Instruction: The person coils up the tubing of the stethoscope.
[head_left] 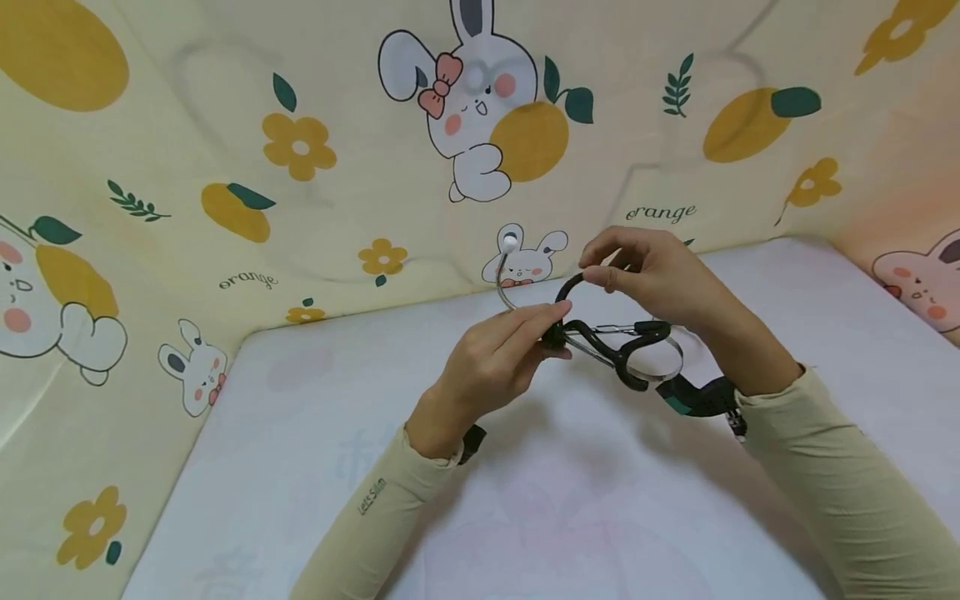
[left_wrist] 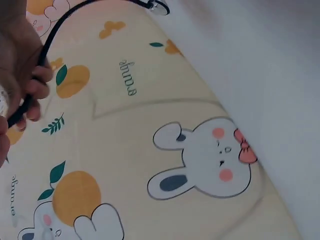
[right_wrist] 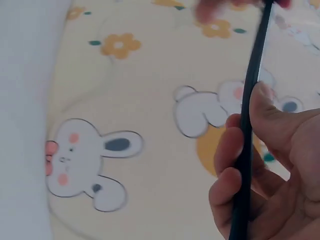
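A stethoscope with black tubing (head_left: 585, 329) is held up between both hands, above the white surface. My left hand (head_left: 498, 358) grips it around a dark part near the middle. My right hand (head_left: 656, 271) pinches a bend of the tubing a little higher and to the right. The right wrist view shows fingers and thumb around the black tubing (right_wrist: 245, 125). A curved metal tube with a white tip (head_left: 510, 242) sticks up beyond the left hand. A silver ring-shaped part (head_left: 678, 358) hangs at the right. In the left wrist view a shiny metal end (left_wrist: 159, 7) tops the tubing.
A white-covered surface (head_left: 315, 500) lies below the hands. Behind it rises a cream cloth (head_left: 337, 217) printed with rabbits, oranges and flowers. A black strap device (head_left: 697, 398) is on the right wrist, and another (head_left: 471, 443) is on the left.
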